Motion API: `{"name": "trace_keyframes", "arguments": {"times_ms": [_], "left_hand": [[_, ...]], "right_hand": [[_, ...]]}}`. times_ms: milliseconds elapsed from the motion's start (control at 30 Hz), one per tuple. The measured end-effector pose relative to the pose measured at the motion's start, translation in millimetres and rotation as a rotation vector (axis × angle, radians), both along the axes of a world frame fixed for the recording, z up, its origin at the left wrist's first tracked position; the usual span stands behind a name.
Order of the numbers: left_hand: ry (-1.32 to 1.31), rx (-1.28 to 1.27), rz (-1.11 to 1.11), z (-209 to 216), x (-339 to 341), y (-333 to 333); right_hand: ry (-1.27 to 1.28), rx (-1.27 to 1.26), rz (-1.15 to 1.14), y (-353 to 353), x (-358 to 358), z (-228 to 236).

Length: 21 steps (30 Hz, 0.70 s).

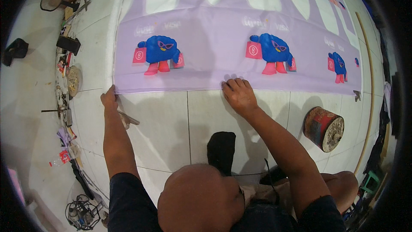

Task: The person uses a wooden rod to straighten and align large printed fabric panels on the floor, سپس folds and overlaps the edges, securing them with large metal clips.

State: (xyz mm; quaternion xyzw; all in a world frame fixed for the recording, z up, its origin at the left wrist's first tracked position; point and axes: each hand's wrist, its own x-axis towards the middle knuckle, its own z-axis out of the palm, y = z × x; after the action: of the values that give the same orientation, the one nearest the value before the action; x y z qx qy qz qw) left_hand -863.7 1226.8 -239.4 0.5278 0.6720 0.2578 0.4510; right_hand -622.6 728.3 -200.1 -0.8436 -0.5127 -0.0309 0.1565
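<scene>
A large lilac printed banner (206, 51) with blue round cartoon figures lies spread over the tiled floor. At its near left corner my left hand (110, 97) pinches the edge. My right hand (239, 95) is further along the same near edge, its bent fingers closed on the banner's border; the fingertips are partly hidden. A small grey metal clip (357, 96) sits at the banner's near right corner. Close to my left wrist lies a pale hand tool (128, 119), partly hidden by the forearm.
A rusty round can (324, 129) lies tipped at the right, near my knee. Beyond it runs a long wooden stick (368, 81). Along the left are a black box (68, 44), a clear plastic bottle (60, 158) and a corded machine (81, 212). A green stool (370, 182) stands far right.
</scene>
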Motion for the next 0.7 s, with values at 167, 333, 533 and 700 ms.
{"name": "trace_keyframes", "arguments": {"times_ms": [167,333,533,700], "left_hand": [[-0.033,-0.065,-0.103,-18,-14,17],[0.026,-0.014,-0.110,-9,-30,34],[0.115,0.008,-0.026,-9,22,-12],[0.115,0.151,-0.002,-8,-23,38]], "right_hand": [[0.002,0.032,0.003,-5,-2,0],[-0.012,0.094,0.023,1,-5,1],[-0.033,0.017,0.017,-11,1,1],[0.016,0.085,0.034,7,-9,5]]}}
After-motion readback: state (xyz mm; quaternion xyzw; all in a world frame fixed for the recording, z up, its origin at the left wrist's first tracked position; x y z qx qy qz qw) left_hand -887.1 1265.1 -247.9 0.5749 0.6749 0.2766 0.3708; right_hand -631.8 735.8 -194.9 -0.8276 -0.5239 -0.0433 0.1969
